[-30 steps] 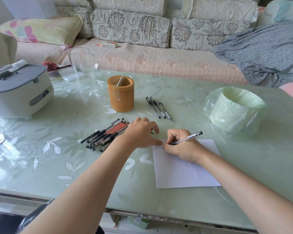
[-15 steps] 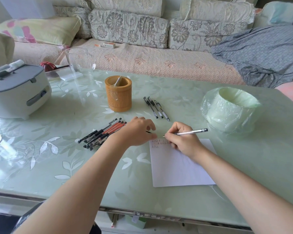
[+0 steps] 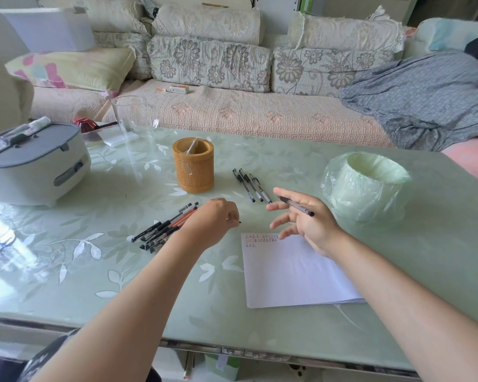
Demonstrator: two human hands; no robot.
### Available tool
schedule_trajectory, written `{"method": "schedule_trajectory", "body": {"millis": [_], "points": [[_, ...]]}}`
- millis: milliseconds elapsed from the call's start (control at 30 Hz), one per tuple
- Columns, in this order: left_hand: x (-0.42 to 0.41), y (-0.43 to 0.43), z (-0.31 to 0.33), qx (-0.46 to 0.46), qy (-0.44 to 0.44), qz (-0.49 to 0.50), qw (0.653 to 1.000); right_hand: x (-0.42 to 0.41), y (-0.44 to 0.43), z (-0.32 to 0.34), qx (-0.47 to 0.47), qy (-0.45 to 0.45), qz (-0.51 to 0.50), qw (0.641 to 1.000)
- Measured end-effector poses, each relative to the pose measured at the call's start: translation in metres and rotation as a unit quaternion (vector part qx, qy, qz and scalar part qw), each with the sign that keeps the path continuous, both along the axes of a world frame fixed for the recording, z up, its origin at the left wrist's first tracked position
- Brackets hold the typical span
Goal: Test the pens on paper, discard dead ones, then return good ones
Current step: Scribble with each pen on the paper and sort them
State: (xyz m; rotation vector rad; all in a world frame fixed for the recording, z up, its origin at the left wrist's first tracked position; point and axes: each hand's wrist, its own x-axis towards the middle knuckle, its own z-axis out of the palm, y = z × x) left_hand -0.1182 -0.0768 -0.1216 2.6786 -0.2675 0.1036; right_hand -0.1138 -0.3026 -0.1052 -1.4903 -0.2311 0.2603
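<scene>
My right hand (image 3: 307, 224) hovers above the top of the white paper (image 3: 293, 271) and pinches a grey pen (image 3: 297, 206), the other fingers spread. Small scribbles mark the paper's top left corner. My left hand (image 3: 213, 219) rests curled at the right end of a pile of several black and red pens (image 3: 163, 230); a small dark tip, apparently a pen cap, pokes out of its fingers. Three black pens (image 3: 250, 186) lie side by side behind the hands. The bamboo pen holder (image 3: 193, 165) stands further back. A round bin lined with a green bag (image 3: 367, 186) sits to the right.
A grey and white case (image 3: 36, 166) stands at the table's left, with a clear glass jug (image 3: 134, 117) behind it. A sofa with cushions and a grey blanket runs along the far side. The table's front edge (image 3: 232, 346) is close to me.
My right hand has lifted off the paper with the pen and opened its fingers, moving up and right. My left hand has stayed by the pen pile.
</scene>
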Motion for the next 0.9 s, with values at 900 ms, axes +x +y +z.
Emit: {"method": "schedule_trajectory", "body": {"millis": [900], "points": [[-0.008,0.001,0.023,-0.197,0.092,-0.056,0.974,-0.001,0.016,0.007,-0.425,-0.307,-0.067,0.849]]}}
